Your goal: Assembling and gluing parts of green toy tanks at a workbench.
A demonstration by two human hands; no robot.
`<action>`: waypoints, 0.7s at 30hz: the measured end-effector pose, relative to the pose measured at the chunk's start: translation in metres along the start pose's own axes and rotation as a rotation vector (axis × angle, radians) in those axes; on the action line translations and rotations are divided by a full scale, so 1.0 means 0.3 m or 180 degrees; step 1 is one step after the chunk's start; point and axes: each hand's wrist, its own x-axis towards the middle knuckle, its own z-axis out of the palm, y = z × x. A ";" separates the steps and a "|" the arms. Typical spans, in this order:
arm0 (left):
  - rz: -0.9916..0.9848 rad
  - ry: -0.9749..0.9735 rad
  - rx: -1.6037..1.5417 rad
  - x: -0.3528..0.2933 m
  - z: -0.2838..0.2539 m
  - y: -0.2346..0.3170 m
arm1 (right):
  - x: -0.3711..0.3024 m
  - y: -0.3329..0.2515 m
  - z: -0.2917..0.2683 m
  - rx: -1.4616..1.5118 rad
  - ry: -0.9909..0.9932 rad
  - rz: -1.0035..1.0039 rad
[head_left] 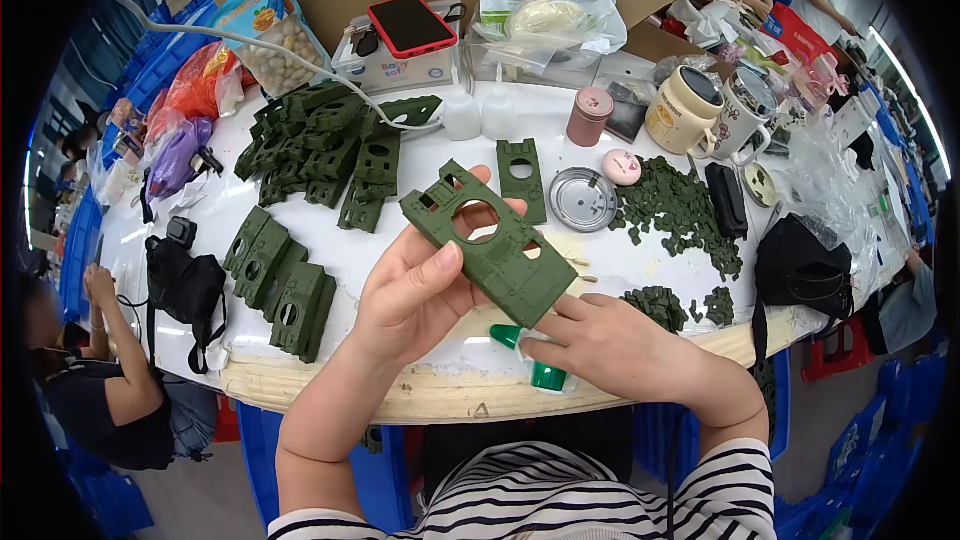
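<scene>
My left hand (pixel 415 290) holds a dark green plastic model tank hull (pixel 492 245) above the table, thumb on its top face and fingers behind. The hull is tilted, with a large round hole and smaller square openings. My right hand (pixel 612 348) is at the hull's lower end, fingers bent and thumb hidden. What its fingertips grip cannot be seen. Directly under those fingers are a green cone-shaped nozzle (pixel 505 336) and a green-and-white piece (pixel 548 377), partly covered. Another green hull (pixel 521 180) lies flat just beyond.
Stacked hulls (pixel 320 145) lie at the back left, with several more (pixel 280 285) nearer. Small green parts (pixel 675 210) are heaped right of a round metal tin (pixel 583 199). Mugs (pixel 684 110), white squeeze bottles (pixel 461 112), a phone (pixel 411 25) and bags stand behind. A person (pixel 110 380) sits at left.
</scene>
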 end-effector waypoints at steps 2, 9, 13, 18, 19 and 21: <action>-0.0021 -0.0010 -0.0037 -0.002 0.001 0.006 | -0.002 0.005 0.010 0.0045 0.0284 -0.0184; -0.0048 -0.0054 -0.0103 -0.003 -0.002 -0.002 | -0.028 0.008 -0.057 0.1143 0.0625 -0.0555; -0.0132 -0.0077 -0.0052 -0.005 0.005 -0.004 | -0.048 0.025 -0.102 0.1914 0.0376 -0.0654; -0.0219 -0.0086 0.0078 -0.019 0.018 -0.009 | -0.134 0.061 -0.126 0.3268 0.3934 -0.0653; -0.0217 -0.0076 0.0104 -0.023 0.022 -0.012 | -0.130 0.067 -0.137 0.3711 0.4638 -0.0492; -0.0268 -0.0179 0.0115 -0.013 0.042 -0.011 | -0.087 0.074 -0.100 0.3310 0.4905 -0.0056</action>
